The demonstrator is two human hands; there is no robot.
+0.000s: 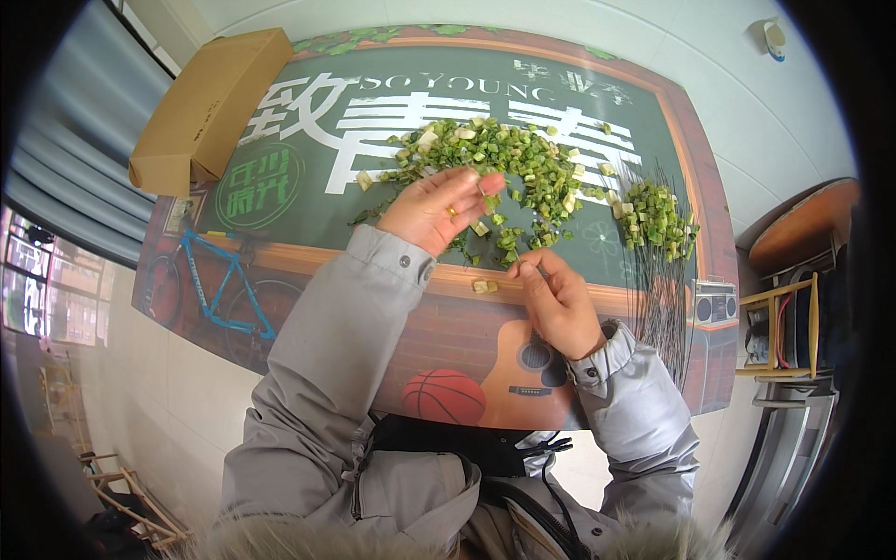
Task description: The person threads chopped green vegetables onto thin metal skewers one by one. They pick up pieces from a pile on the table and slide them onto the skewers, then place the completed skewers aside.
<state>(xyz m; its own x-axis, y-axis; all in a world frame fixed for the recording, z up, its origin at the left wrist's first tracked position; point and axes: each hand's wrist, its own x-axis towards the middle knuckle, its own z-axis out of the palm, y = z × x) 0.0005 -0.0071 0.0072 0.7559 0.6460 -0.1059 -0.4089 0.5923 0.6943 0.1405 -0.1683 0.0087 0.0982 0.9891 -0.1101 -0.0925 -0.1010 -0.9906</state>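
Both hands are raised over a heap of small green and cream pieces spread on the printed table cover. My left hand, wearing a ring, is closed in a pinch at the heap's near side. Something thin and small seems to be at its fingertips, too fine to name. My right hand is nearer to me, thumb and forefinger pressed together; what they hold, if anything, cannot be made out. To the right lies a bundle of thin dark wire stems, with green and cream pieces clustered at their far ends.
An open cardboard box stands at the table's far left corner. The table cover shows a printed chalkboard, bicycle, ball and guitar. A few loose pieces lie near my hands. Wooden-framed furniture stands beyond the right edge; a grey-blue curtain hangs left.
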